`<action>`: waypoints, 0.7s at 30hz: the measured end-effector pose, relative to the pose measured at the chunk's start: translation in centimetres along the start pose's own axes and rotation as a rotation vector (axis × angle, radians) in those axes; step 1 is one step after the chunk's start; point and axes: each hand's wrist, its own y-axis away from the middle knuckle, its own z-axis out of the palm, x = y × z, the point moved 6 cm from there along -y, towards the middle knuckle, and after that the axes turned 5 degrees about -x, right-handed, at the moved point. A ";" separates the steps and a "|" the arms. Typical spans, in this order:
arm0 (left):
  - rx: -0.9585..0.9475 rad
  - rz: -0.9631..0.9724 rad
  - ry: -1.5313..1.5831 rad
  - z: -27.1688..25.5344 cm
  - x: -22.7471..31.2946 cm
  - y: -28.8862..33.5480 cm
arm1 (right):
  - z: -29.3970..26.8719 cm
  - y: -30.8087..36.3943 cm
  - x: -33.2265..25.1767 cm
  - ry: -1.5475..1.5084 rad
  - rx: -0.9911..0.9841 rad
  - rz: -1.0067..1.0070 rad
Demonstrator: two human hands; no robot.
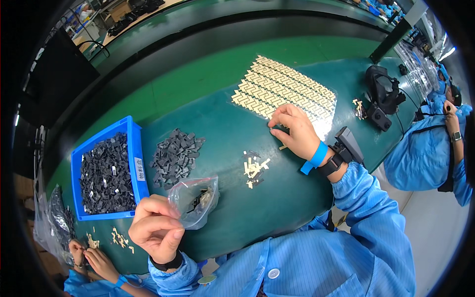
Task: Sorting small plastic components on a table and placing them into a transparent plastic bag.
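My left hand [157,228] pinches the edge of a small clear zip bag [204,220] and tips its mouth toward me. Several dark and pale pieces [202,199] lie inside the bag. Near the lower edge of a sheet of cream-coloured strips [282,89], my right hand [296,133] has thumb and forefinger drawn almost together; whatever is between them, if anything, is too small to make out. A loose pile of pale and dark strips [255,171] rests on the green table between my hands. A heap of small dark grey pieces [177,157] lies beyond the bag.
A blue bin [139,171] full of dark pieces stands at the left. Beside it, a co-worker's hands [96,260] handle pale strips. At the right are a black head-worn device [383,91] and another person in blue [420,153]. A dark boxy device [349,143] sits by my right wrist.
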 end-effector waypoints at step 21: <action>-0.044 0.002 -0.021 0.5 -0.2 -0.1 | 0.5 5.0 -6.0 0.208 -0.198 -0.175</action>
